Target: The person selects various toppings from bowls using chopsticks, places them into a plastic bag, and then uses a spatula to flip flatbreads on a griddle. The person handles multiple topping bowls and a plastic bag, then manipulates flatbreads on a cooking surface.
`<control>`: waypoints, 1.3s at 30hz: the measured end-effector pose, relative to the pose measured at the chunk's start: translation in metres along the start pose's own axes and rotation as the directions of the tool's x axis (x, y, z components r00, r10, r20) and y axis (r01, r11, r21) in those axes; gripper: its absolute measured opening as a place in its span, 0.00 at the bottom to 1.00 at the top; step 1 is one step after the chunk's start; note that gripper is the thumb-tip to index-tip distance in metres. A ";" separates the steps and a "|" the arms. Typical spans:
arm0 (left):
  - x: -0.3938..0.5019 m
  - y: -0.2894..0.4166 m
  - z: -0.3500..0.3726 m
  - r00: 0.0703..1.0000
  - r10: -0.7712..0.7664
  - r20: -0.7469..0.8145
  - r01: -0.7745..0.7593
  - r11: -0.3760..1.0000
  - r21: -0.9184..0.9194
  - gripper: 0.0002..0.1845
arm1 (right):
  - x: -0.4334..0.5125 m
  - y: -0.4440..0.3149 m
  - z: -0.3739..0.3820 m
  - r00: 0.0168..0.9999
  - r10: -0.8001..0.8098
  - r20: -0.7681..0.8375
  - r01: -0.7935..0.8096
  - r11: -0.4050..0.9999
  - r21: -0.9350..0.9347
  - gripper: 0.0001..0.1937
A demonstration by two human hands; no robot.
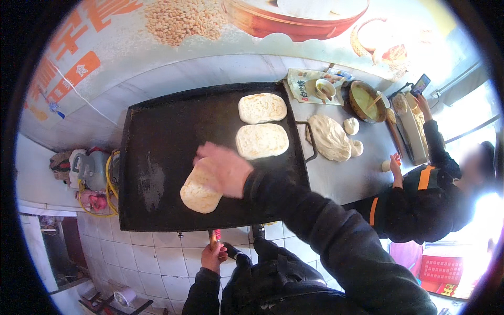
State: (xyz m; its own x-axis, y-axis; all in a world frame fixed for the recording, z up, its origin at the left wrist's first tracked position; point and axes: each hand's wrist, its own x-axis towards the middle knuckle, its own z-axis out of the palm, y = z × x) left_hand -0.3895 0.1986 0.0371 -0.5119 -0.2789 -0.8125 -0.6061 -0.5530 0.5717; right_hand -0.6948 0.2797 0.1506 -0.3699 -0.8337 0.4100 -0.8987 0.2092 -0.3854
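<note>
A wide black griddle (169, 126) lies before me. My right hand (226, 169) is stretched over it, blurred by motion, and covers the upper right part of a flatbread (201, 191). Whether its fingers grip the bread or just rest over it cannot be told. Two more browned flatbreads, a far one (262, 108) and a nearer one (262, 141), lie on the griddle's right side. Below the griddle's near edge, my left hand (213, 256) is closed around a wooden handle (214, 237); the handle's upper end runs under the edge.
Right of the griddle's metal handle (312, 141), a steel counter (334, 177) bears a dough mass (328, 138), a bowl of batter (366, 102) and a small cup (325, 89). A co-worker (417, 201) stands there holding a phone (420, 84). Jugs (92, 169) and a yellow hose (112, 185) are at left.
</note>
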 end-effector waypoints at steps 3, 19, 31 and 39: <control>0.002 0.003 -0.001 1.000 -0.016 0.006 0.016 1.000 0.003 0.16 | -0.043 -0.029 0.015 0.983 -0.025 0.184 0.019 0.999 0.033 0.30; 0.000 0.015 0.011 0.998 -0.059 -0.028 0.059 0.998 0.004 0.11 | -0.076 0.039 -0.075 0.896 0.429 -0.119 -0.445 0.864 -0.235 0.33; 0.009 0.003 0.007 0.998 -0.045 -0.036 0.042 0.996 -0.077 0.10 | -0.009 0.152 -0.059 0.744 0.635 -0.209 -0.667 0.691 -0.277 0.33; 0.020 -0.002 -0.004 0.999 -0.008 -0.040 0.004 0.997 -0.076 0.13 | -0.023 0.111 -0.056 0.750 0.624 0.219 -0.561 0.776 -0.289 0.32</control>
State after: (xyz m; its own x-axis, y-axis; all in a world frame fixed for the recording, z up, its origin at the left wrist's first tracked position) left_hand -0.3956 0.1908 0.0191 -0.4823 -0.3061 -0.8208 -0.5607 -0.6120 0.5578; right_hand -0.7995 0.3514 0.1447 -0.7866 -0.6070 -0.1137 -0.5580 0.7775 -0.2902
